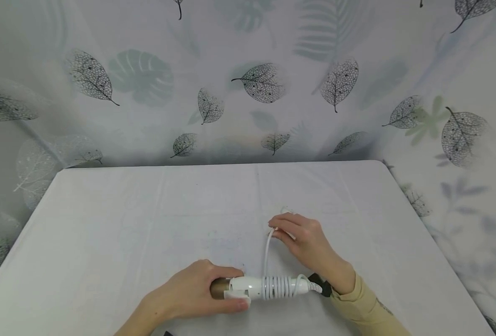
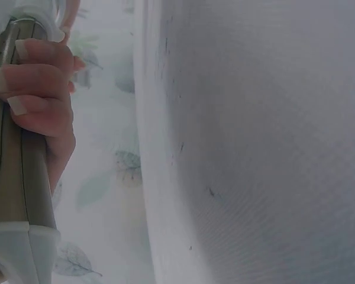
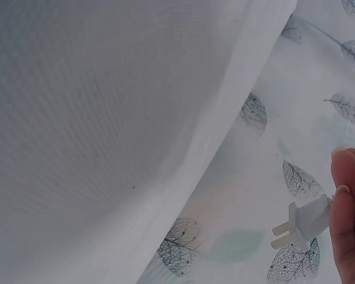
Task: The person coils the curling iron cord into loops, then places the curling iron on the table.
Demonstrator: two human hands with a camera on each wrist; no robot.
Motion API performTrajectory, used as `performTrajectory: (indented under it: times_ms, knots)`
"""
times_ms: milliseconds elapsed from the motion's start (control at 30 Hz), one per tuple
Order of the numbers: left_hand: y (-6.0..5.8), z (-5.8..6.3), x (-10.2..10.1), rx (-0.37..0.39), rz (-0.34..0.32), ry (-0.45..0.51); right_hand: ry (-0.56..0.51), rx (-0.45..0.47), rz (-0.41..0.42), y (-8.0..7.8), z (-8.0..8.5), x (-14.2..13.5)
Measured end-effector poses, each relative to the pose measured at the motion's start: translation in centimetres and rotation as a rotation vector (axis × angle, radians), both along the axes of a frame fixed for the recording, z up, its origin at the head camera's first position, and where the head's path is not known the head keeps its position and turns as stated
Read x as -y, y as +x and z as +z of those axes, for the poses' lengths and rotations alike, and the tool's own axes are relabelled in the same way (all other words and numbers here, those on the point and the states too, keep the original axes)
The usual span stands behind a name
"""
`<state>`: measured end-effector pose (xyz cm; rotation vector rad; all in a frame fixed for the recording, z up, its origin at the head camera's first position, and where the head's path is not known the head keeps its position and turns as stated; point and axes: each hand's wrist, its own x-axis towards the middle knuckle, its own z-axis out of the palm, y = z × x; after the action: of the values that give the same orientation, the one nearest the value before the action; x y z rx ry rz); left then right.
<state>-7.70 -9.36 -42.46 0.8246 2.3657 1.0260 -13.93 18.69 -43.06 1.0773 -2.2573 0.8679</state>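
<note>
A white curling iron (image 1: 254, 287) with a brownish metal barrel lies crosswise near the front of the table in the head view. My left hand (image 1: 193, 289) grips it at the barrel end, thumb and fingers on opposite sides. In the left wrist view, curled fingers (image 2: 44, 89) wrap the barrel (image 2: 18, 183). Several turns of white cord (image 1: 276, 287) circle the handle. Farther back, my right hand (image 1: 304, 238) pinches the cord's loose length, which rises from the coils. A white two-prong plug (image 3: 310, 222) sticks out beyond the right fingertips in the right wrist view.
A white cloth covers the table (image 1: 105, 224), whose far corners are rounded. Leaf-printed curtain (image 1: 231, 93) hangs behind it and along both sides. Something black (image 1: 321, 284) sits at my right wrist, and a small dark object (image 1: 168, 333) shows at the bottom edge.
</note>
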Motion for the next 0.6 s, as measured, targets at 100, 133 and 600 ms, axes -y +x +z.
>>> performTrajectory:
  times_ms: [100,133,600]
  knots:
    - [0.01,-0.19,-0.14,-0.008,0.007,-0.041,0.001,0.012,-0.003,0.02,-0.04,-0.05]
    - [0.0,-0.25,-0.19,-0.013,0.01,-0.057,0.002,0.009,-0.006,0.03,-0.07,-0.06]
    - [-0.05,-0.22,-0.26,-0.002,0.062,-0.152,-0.074,-0.022,0.066,0.7,0.7,0.26]
